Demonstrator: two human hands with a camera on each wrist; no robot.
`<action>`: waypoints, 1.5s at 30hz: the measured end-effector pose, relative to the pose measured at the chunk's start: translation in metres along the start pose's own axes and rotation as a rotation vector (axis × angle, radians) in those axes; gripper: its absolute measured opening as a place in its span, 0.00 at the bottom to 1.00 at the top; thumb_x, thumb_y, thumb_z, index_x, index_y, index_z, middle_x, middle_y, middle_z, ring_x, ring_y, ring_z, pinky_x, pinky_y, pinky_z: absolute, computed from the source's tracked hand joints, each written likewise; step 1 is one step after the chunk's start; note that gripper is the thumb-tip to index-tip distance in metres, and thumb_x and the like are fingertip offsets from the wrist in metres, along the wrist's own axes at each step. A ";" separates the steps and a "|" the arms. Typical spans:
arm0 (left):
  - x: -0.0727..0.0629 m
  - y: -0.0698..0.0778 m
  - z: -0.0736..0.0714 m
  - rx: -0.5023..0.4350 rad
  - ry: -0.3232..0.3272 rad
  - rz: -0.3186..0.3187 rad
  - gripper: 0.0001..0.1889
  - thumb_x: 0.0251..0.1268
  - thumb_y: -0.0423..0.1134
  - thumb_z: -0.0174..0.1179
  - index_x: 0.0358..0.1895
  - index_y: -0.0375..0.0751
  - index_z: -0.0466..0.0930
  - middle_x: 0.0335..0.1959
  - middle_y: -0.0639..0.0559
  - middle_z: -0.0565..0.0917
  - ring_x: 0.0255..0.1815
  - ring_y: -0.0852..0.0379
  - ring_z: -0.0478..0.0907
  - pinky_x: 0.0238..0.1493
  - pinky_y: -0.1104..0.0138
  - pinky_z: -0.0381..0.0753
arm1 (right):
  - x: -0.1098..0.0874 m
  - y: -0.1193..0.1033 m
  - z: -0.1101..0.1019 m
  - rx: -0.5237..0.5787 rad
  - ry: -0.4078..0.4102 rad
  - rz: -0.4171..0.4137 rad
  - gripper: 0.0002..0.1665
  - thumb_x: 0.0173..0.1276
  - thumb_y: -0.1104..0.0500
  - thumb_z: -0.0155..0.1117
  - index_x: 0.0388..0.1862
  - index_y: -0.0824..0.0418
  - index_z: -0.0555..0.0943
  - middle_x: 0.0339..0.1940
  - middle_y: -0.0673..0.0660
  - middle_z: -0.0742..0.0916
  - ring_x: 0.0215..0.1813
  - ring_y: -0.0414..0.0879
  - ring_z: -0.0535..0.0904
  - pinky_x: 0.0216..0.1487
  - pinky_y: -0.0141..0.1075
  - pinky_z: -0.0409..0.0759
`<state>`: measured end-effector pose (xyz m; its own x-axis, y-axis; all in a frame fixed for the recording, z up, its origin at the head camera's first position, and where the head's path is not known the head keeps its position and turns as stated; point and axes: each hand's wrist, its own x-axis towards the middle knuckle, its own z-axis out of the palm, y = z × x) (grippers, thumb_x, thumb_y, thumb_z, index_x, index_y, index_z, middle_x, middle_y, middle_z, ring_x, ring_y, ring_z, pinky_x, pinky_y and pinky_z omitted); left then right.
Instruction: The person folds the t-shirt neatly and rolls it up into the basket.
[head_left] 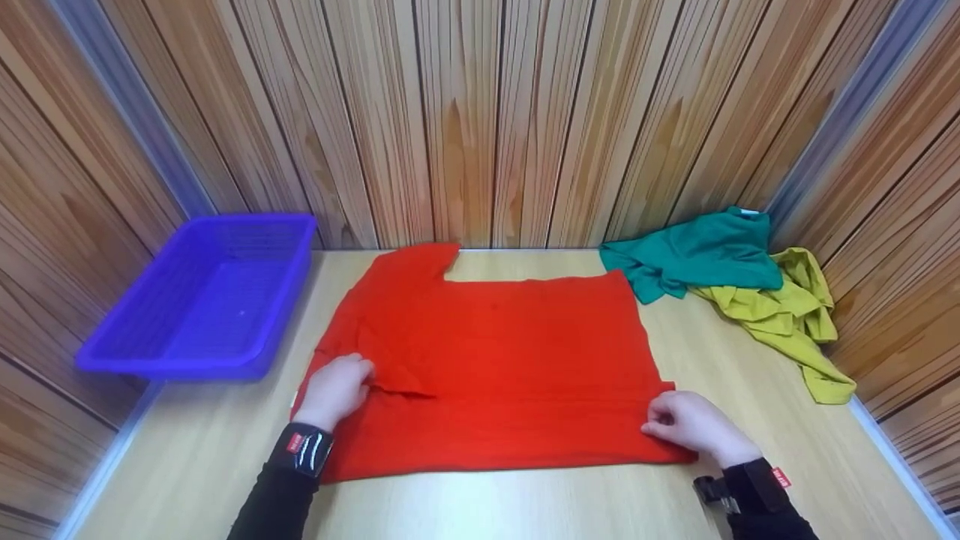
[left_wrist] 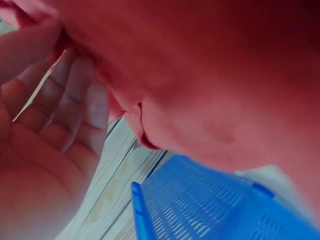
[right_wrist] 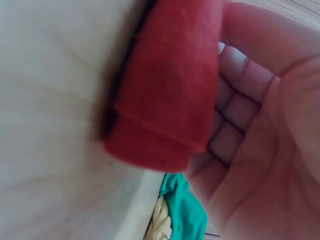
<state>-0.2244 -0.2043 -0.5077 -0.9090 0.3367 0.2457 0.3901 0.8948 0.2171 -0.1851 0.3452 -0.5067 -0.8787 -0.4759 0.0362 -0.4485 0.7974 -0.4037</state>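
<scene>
A red shirt [head_left: 510,360] lies folded and spread over the middle of the table, a sleeve-like flap jutting out at its upper left. My left hand [head_left: 335,388] pinches the cloth at its left side, where a crease runs from the fingertips toward the middle. In the left wrist view, thumb and fingers [left_wrist: 60,100] meet at a fold of the red cloth. At the lower right edge, my right hand [head_left: 697,424] pinches the shirt between thumb and curled fingers. The right wrist view shows the layered red edge [right_wrist: 165,90] beside the palm.
To the left stands a purple-blue plastic basket [head_left: 172,367] with slotted walls. A green garment [head_left: 705,251] and a yellow-green one [head_left: 787,315] lie crumpled together at the back right. Wood-patterned walls [head_left: 487,127] enclose the table [head_left: 465,510] at the back and sides.
</scene>
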 end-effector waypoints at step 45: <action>0.036 0.016 -0.009 -0.144 0.074 -0.162 0.09 0.58 0.30 0.68 0.42 0.36 0.85 0.38 0.43 0.85 0.43 0.43 0.82 0.49 0.51 0.80 | 0.017 -0.010 -0.009 -0.076 0.093 0.055 0.13 0.61 0.58 0.72 0.21 0.53 0.77 0.19 0.43 0.75 0.24 0.39 0.68 0.29 0.37 0.68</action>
<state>-0.2501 -0.1805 -0.4869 -0.9503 0.1648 0.2640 0.2615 0.8827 0.3904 -0.1972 0.3324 -0.4934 -0.9123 -0.3967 0.1018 -0.4068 0.8492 -0.3367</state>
